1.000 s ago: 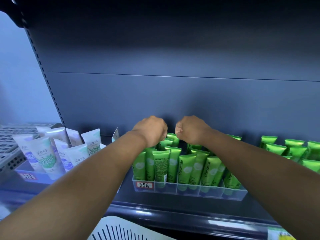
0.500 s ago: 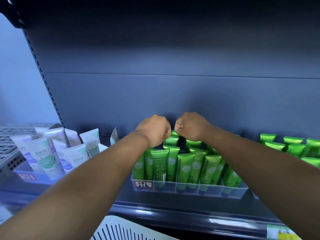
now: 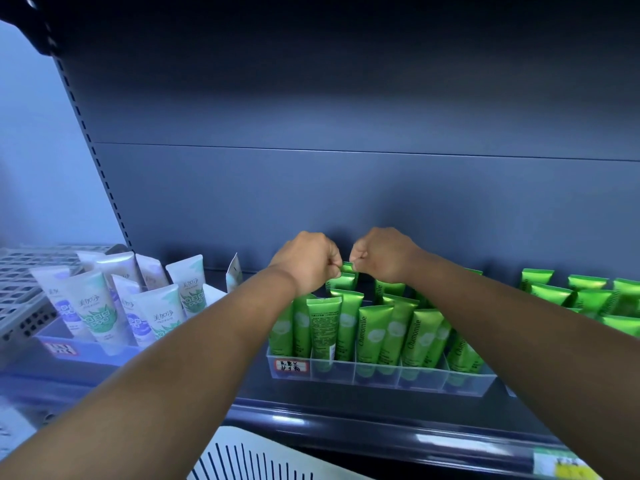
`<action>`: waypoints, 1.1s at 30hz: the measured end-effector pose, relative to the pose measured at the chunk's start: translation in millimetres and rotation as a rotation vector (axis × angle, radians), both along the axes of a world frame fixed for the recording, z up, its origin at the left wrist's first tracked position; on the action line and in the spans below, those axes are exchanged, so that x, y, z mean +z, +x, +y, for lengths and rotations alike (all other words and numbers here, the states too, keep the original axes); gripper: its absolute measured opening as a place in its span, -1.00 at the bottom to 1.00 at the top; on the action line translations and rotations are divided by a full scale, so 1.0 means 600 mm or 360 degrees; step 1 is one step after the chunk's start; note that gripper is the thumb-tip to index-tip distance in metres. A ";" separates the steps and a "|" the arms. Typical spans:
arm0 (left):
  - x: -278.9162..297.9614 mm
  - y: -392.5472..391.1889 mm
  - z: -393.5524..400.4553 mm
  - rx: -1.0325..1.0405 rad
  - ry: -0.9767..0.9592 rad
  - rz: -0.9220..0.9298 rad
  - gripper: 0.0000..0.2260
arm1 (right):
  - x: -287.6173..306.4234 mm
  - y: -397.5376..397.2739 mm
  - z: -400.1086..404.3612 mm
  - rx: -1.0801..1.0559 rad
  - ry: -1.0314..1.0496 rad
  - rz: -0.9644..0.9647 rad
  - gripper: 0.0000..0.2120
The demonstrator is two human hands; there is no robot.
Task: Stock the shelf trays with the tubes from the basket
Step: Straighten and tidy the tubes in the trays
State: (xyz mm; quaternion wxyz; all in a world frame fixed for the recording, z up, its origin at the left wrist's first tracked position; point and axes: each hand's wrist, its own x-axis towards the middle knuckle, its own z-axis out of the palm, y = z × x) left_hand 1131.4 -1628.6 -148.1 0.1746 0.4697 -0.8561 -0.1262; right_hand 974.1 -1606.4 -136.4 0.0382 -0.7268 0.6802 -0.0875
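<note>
Reaching over the clear tray [image 3: 381,375] on the dark shelf [image 3: 346,420], both hands meet at its far side, above a back-row green tube [image 3: 347,268] whose flat top shows between them. The left hand [image 3: 304,261] is curled into a fist with thumb and forefinger pinching the left corner of that top; the right hand [image 3: 381,254] is curled the same way and pinches the right corner. The tray holds upright green tubes [image 3: 374,327] in divided lanes; about nine or ten show in the near rows, and those behind the arms cannot be counted. A handwritten label [image 3: 291,365] sits on the tray's near left wall. To the right, at least eight more green tubes [image 3: 585,299] stand in another group, partly cut off by the frame edge. To the left, about eight white tubes [image 3: 97,303] lean in a blue tray [image 3: 90,351]. One white slotted basket [image 3: 249,459] shows at the near edge, below the shelf. Compared with a second ago, both fists sit slightly closer together and a touch higher against the back panel, and the pinched tube top stands higher between them, while the trays have kept their places.
</note>
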 end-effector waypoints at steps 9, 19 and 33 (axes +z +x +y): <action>0.028 0.052 -0.009 0.0107 -0.0065 0.0067 -0.89 | 0.018 0.017 0.008 0.0019 -0.0074 0.0047 -0.79; 0.022 0.093 -0.008 0.0247 -0.0037 -0.0137 -0.83 | 0.011 0.062 0.001 0.0114 -0.0089 -0.0067 -0.83; -0.007 0.108 -0.024 0.0240 0.0005 -0.0200 -0.85 | -0.017 0.103 -0.049 0.0016 -0.0095 0.0026 -0.83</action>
